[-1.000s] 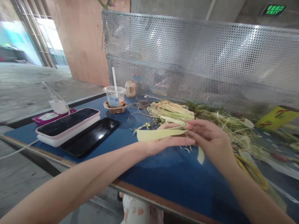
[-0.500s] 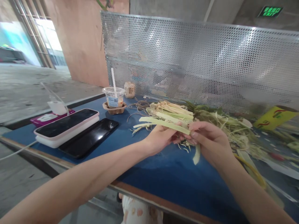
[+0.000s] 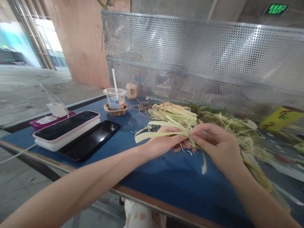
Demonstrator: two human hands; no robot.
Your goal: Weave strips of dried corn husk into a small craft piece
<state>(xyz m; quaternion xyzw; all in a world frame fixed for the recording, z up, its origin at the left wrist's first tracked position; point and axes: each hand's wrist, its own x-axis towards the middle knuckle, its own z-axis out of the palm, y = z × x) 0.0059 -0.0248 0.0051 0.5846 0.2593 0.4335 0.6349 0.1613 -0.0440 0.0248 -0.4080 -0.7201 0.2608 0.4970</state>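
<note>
- Leaf strip (image 3: 156, 135), pale green and long, is held just above the blue worktop (image 3: 166, 186) between my two hands, its free end pointing left
- Far left, a pink tissue pack (image 3: 46, 120) lies at the worktop edge, and beside it a phone in a pink case (image 3: 66, 125) rests on a white block
- A black phone (image 3: 91, 139) lies just beside that, screen up
- Behind them a clear cup (image 3: 116, 98) with a straw sits in a brown holder; it has a small blue-and-white label, too small for me to read
- My left hand (image 3: 163, 145) has its grip closed on the strip, fingers under and thumb over
- My right hand (image 3: 216, 145) pinches the strip's near end shut at the fingertips, and a thin sliver (image 3: 203, 163) hangs down from it
- By my judgement the work is well along: a heap of stalks and stripped strands (image 3: 185, 115) lies behind my hands, though much of it looks unsorted
- Far right, a yellow packet (image 3: 280, 118) bears red marks that I cannot read
- High up, a green sign (image 3: 275, 8) is lit, its letters too blurred to read
</note>
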